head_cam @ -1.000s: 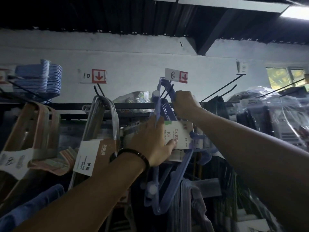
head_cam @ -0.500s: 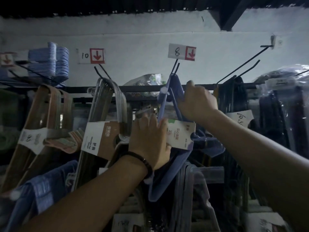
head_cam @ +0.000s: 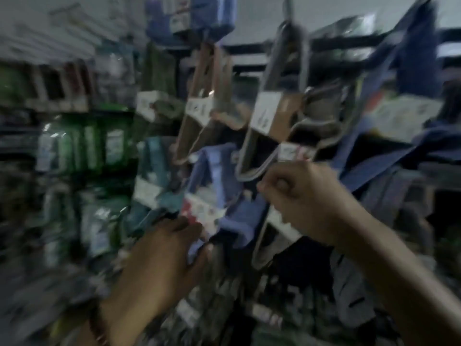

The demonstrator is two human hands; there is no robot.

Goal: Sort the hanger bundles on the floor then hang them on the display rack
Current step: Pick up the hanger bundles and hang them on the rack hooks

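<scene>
Everything was pretty smeared, so take this loosely. The left hand (head_cam: 159, 258) was up against the bottom of a light blue hanger bundle (head_cam: 217, 181), fingertips by its white and red label (head_cam: 199, 211) and thumb at the lower edge. I honestly couldn't tell if it was gripping the bundle or just touching it. The right hand (head_cam: 299, 196) sat just to the right of that bundle with fingers curled in, and I couldn't tell if anything was inside that curl.

Directly above the right hand hung a grey hanger bundle (head_cam: 272, 116) on the display rack (head_cam: 329, 43). A brown one (head_cam: 199, 106) hung above the left hand. Further right of the right hand was a dark blue bundle (head_cam: 411, 71). Green packets (head_cam: 87, 146) sat well to the left of the left hand.
</scene>
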